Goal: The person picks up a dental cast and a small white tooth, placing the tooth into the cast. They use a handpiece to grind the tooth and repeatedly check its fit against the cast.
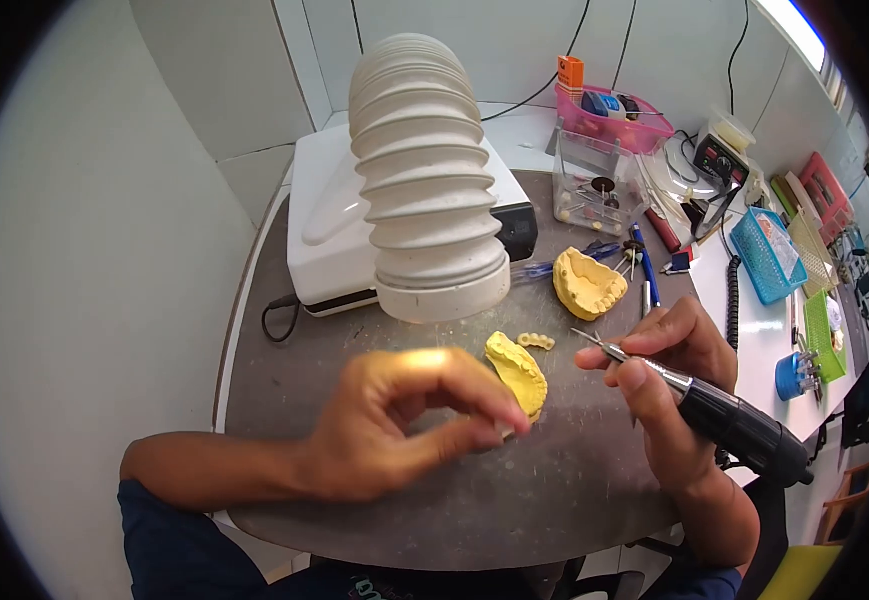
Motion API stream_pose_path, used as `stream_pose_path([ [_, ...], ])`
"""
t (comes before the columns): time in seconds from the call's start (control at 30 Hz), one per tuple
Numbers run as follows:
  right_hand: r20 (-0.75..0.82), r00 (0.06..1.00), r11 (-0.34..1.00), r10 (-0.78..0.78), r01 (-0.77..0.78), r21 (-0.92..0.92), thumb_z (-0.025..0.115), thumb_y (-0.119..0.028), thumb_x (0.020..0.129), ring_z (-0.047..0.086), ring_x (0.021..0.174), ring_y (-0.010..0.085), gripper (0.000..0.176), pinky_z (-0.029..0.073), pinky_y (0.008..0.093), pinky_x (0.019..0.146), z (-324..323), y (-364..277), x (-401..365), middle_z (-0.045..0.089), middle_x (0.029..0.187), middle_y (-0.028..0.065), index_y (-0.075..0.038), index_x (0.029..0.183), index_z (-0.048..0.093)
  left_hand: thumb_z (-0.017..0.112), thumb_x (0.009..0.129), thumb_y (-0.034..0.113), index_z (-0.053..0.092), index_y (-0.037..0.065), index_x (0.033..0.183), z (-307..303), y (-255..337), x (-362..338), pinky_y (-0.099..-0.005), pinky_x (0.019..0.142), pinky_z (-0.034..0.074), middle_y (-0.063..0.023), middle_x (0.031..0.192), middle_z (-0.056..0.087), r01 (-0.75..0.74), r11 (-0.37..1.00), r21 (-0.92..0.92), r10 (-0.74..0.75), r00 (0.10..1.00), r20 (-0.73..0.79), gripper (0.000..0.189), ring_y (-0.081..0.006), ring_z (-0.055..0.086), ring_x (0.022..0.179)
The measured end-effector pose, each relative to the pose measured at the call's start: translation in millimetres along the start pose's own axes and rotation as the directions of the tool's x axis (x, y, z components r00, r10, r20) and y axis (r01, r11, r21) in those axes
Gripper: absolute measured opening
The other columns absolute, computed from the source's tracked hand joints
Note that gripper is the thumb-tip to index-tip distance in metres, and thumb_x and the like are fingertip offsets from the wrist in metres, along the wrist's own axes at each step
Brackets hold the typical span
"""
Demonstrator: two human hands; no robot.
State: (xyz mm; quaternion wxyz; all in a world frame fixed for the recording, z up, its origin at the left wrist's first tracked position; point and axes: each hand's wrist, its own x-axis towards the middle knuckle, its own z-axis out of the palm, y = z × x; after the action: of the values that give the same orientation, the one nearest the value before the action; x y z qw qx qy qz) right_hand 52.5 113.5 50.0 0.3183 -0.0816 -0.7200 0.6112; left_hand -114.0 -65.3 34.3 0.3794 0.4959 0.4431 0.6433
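My left hand (410, 420) is above the grey-brown desk, thumb and forefinger pinched on a small pale piece (505, 429), mostly hidden. Just behind those fingertips lies a yellow dental model (518, 375), partly covered by them. My right hand (670, 375) is wrapped round a black and silver rotary handpiece (740, 420), its thin metal tip (586, 337) pointing up and left. Between the two hands, farther back, a small cream row of teeth (536, 341) rests on the desk. Behind it sits a larger cream dental model (589, 284).
A ribbed white hose (425, 170) hangs over a white machine (325, 220) at the back. Behind the right hand are a clear box (595, 185), a pink basket (615, 124) and a blue pen (647, 268). Blue (767, 258) and green (823, 340) baskets stand at the right.
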Motion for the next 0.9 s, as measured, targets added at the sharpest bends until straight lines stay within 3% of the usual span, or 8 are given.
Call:
stream_pose_path([
  [0.13,-0.015,1.0,0.997,-0.002,0.003,0.073,0.068,-0.011,0.089,0.071,0.088,0.0206,0.02,0.055,0.0294,0.079,-3,4,4,0.061,0.086,0.0088,0.0,0.095,0.051,0.071,0.085,-0.005,0.072,-0.001,0.103,9,10,-8,-0.0306,0.076,0.053,-0.0148,0.093,0.07,-0.208,0.977,0.041,0.194,0.957,0.214,0.019,-0.0217,0.065,0.086],
  [0.2,-0.015,0.999,0.995,0.033,-0.031,0.091,0.067,-0.013,0.09,0.072,0.085,0.0202,0.021,0.055,0.0287,0.078,-1,5,4,0.061,0.088,0.0093,-0.001,0.096,0.052,0.07,0.086,-0.005,0.073,0.0,0.106,1,12,0,-0.0299,0.075,0.053,-0.0144,0.093,0.07,-0.175,0.982,0.074,0.158,0.968,0.195,0.021,-0.0211,0.065,0.086],
  [0.27,-0.004,0.998,0.995,0.068,-0.068,0.079,0.068,-0.014,0.09,0.071,0.083,0.019,0.023,0.056,0.0284,0.077,1,5,4,0.062,0.089,0.0099,0.0,0.099,0.052,0.068,0.087,-0.006,0.073,-0.001,0.104,-10,6,6,-0.0286,0.077,0.053,-0.0141,0.095,0.07,-0.136,0.933,0.333,0.106,0.989,0.108,0.018,-0.0193,0.066,0.087],
  [0.33,0.003,0.996,0.995,0.087,-0.087,0.049,0.07,-0.017,0.09,0.071,0.079,0.0169,0.026,0.056,0.0259,0.071,3,5,4,0.062,0.089,0.0104,0.0,0.101,0.053,0.066,0.089,-0.005,0.07,-0.003,0.102,-11,-1,6,-0.0273,0.08,0.053,-0.0135,0.101,0.068,0.065,0.968,0.241,-0.041,0.993,-0.106,0.014,-0.0154,0.066,0.09],
  [0.47,0.073,0.984,0.986,0.165,-0.163,-0.028,0.071,-0.021,0.091,0.069,0.073,0.0128,0.025,0.055,0.021,0.059,5,2,6,0.065,0.094,0.0124,0.0,0.1,0.061,0.066,0.09,-0.002,0.066,-0.003,0.104,-14,-5,6,-0.0275,0.082,0.054,-0.0109,0.103,0.065,0.142,0.948,0.284,-0.096,0.981,-0.17,0.014,-0.0147,0.064,0.094],
  [0.53,0.071,0.889,0.892,0.452,-0.451,-0.024,0.069,-0.023,0.093,0.069,0.072,0.0117,0.025,0.055,0.0217,0.059,6,-10,9,0.067,0.097,0.0127,0.001,0.1,0.063,0.066,0.091,-0.001,0.066,-0.003,0.105,-13,-4,6,-0.0274,0.082,0.054,-0.0098,0.102,0.064,0.144,0.946,0.291,-0.095,0.98,-0.175,0.014,-0.0142,0.064,0.094],
  [0.6,0.054,0.895,0.896,0.442,-0.437,-0.082,0.069,-0.019,0.093,0.068,0.071,0.0104,0.022,0.055,0.022,0.057,7,-4,8,0.067,0.095,0.0117,0.0,0.1,0.061,0.065,0.092,0.002,0.067,-0.003,0.103,-11,-2,7,-0.0265,0.081,0.054,-0.0082,0.101,0.063,0.228,0.951,0.209,-0.172,0.952,-0.255,0.012,-0.0126,0.062,0.095],
  [0.9,0.131,0.981,0.959,0.141,-0.103,-0.262,0.077,-0.003,0.079,0.065,0.08,0.0097,0.029,0.052,0.0215,0.064,14,19,2,0.066,0.1,0.0081,-0.002,0.1,0.057,0.064,0.093,0.003,0.068,-0.003,0.114,-16,-5,7,-0.0252,0.08,0.053,-0.0099,0.105,0.066,0.22,0.925,0.309,-0.174,0.97,-0.168,0.022,-0.012,0.063,0.093],
])
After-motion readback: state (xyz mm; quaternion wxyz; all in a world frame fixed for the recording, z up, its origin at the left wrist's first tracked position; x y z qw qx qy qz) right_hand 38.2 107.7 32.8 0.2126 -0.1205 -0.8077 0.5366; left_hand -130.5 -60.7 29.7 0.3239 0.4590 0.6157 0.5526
